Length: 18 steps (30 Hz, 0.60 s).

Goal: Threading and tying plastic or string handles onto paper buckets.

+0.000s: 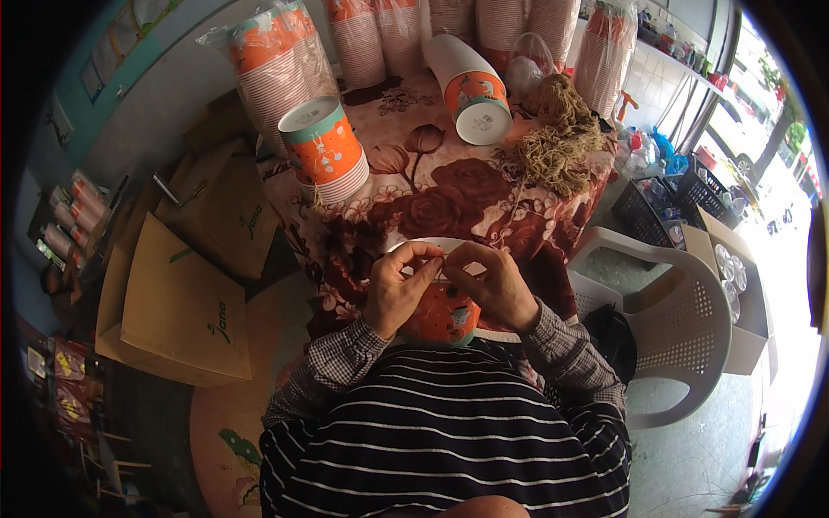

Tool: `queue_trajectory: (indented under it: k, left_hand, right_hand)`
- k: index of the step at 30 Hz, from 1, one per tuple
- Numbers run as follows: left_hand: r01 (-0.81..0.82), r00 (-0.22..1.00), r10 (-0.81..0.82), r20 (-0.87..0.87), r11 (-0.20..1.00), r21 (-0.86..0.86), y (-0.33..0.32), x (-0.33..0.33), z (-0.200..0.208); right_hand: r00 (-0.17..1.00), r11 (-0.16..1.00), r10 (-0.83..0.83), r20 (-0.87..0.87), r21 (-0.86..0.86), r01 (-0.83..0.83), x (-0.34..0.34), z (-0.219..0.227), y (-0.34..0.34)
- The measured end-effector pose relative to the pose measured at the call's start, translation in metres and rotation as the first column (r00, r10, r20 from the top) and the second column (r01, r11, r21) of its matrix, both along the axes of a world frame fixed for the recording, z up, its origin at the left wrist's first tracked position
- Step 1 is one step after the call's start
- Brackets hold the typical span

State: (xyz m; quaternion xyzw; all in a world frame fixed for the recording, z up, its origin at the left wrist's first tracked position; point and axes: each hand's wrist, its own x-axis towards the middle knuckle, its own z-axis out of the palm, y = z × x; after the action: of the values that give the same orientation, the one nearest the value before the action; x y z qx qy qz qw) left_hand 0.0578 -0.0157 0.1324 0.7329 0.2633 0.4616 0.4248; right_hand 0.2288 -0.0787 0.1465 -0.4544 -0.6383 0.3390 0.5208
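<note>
The person's two hands meet above the near edge of the tabletop [414, 105], which is covered with a dark red flowered cloth. The left hand [395, 289] and the right hand [494, 287] are bent inward, with the fingers curled and each thumb brought close to its forefinger. The fingertips of both come together over the rim of an orange paper bucket [442, 312]. Whether they pinch a thin thing there is too small to tell. This bucket is in front of the striped apron [440, 423], with its green base toward the person and its white opening on the far side; what supports it, I cannot tell.

Farther to the left, an upside-down stack of similar buckets [326, 154] stands on the cloth. Beyond the middle, another stack [472, 86] lies on its side, its round base facing near. Just to the right of it lies a loose bundle of straw-coloured twine [560, 142]. Tall stacks in clear plastic [268, 78] stand along the far side.

To the left of the tabletop, on the floor, is a cardboard box [186, 298]. To the right is a pale plastic chair [678, 319], and beyond it are dark crates [648, 211] with mixed items.
</note>
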Motion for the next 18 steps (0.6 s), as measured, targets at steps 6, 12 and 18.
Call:
queue_trajectory:
  k: [6,12,18]
  left_hand:
    - [-0.023,0.998,0.028,-0.06,0.996,0.083,-0.002,-0.002,0.003]
    - [-0.001,0.994,0.006,-0.107,0.999,0.043,-0.004,-0.003,0.012]
    - [0.028,0.99,-0.027,-0.139,1.0,0.006,-0.001,-0.005,0.013]
  right_hand:
    - [0.947,0.948,-0.185,0.263,0.3,0.102,0.001,0.006,-0.003]
    - [0.948,0.945,-0.201,0.245,0.303,0.122,0.0,0.006,-0.004]
    - [0.941,0.936,-0.217,0.261,0.33,0.125,0.0,0.003,-0.002]
